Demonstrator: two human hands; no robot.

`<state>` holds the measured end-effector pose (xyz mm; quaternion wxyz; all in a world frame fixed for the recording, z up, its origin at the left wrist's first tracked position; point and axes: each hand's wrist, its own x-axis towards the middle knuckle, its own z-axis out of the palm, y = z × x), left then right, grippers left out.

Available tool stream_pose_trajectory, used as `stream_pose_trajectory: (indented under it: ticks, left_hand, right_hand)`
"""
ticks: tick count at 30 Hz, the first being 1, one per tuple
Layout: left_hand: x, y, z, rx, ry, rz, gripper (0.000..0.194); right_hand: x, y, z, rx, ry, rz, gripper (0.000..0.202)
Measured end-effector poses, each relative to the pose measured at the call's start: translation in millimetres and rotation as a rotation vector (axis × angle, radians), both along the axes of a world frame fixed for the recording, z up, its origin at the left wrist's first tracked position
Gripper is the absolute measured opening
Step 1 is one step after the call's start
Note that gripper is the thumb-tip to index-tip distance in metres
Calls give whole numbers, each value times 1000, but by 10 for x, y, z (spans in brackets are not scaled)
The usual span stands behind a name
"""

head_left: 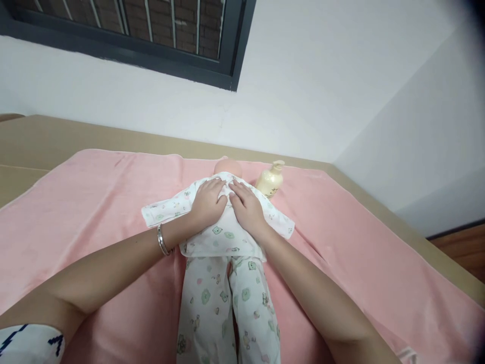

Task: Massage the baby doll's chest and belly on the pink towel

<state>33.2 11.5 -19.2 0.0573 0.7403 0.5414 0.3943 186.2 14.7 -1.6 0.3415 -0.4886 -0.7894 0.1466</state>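
A baby doll (228, 167) lies on its back, dressed in a white printed top (220, 241) and matching trousers (206, 298). Its sleeves spread out to both sides. My left hand (207, 206) rests flat on the left part of the top's chest, fingers stretched toward the collar. Beside it, my right hand (248, 207) lies on the right part of the chest, also with fingers extended. The thumbs point inward with a small space between them. Neither hand grips anything. My hands hide part of the chest, and little of the doll's head shows.
Just right of the doll's shoulder stands a cream pump bottle (270, 181). A pink blanket (113, 212) covers the tan surface (68, 132) underneath. Behind it rise a white wall (288, 101) and a dark-framed barred window (151, 45).
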Motion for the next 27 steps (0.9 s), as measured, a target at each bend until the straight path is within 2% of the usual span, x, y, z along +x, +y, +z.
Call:
stream_pose_trajectory:
  ticks: [2,5,11,14,21,24,27]
  left_hand:
    - [38,-38,-5,33,40,20,49]
    - [65,-62,27,30,78,38,47]
    - [-19,26,130,-115,56,38,49]
    - [-28,28,114,-94,90,47,49]
    - [30,-59,49,58,166,64,37]
    - [5,-27,91,-18,123,75,39]
    - [-30,25,136,-112,97,79,47]
  right_hand:
    - [47,79,23,-21,-33,26,50]
    - [67,111,67,-31,-137,-7,56]
    - [-84,-193,151,14,-365,-69,52]
    - [-96,-229,174,9,-372,-69,50]
    - [75,102,134,-85,-259,-2,58]
    - [38,47,141,-30,-303,-26,54]
    - [-59,-135,203,37,-405,-96,45]
